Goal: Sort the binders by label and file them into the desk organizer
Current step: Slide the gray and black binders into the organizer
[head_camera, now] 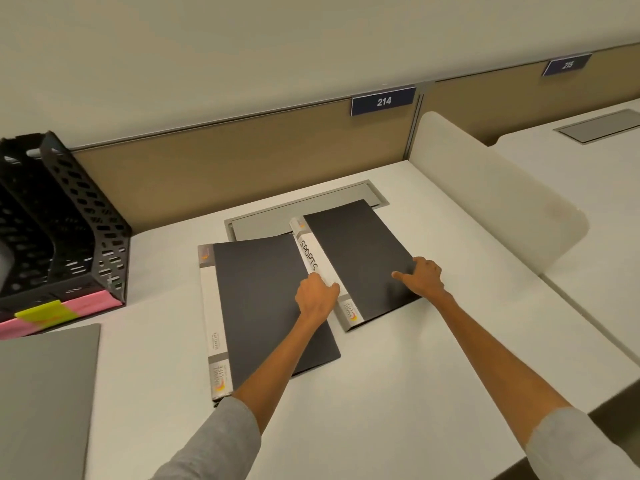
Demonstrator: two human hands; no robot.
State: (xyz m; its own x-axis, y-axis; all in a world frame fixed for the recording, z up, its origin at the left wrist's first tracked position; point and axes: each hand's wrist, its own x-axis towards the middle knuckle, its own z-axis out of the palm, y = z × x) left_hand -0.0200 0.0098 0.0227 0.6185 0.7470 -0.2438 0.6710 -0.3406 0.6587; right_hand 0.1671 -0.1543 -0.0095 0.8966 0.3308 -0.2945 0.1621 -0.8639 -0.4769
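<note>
We have both hands on the SPORTS binder (pixel 360 251), which lies flat on the desk (pixel 415 358) just right of centre, with its white lettered spine turned toward the middle of the frame. Our left hand (pixel 317 296) has its fingers curled over the lower part of that spine. Our right hand (pixel 420 275) grips the binder's right edge, thumb laid across the black cover and fingers wrapped round the side. The second binder (pixel 259 299) lies flat at centre, just beside the first, and our left forearm crosses over it. We cannot read a label on its spine from here, only the maker's print.

The desk organizer (pixel 69 220) stands at the upper left of the frame, well apart from both binders. Pink and yellow strips (pixel 45 313) run along its base. They may be the slot labels, but nothing on them is legible to us.

We judge this to be the pick-up of the first binder, the label having been read, with no filing done yet. The next move calls for lifting the binder clear of the desk, turning it upright with the spine outward, and carrying it up and left across the other binder to the matching slot. The slots look narrow, so we would need to line up the bottom edge squarely before sliding it down.
</note>
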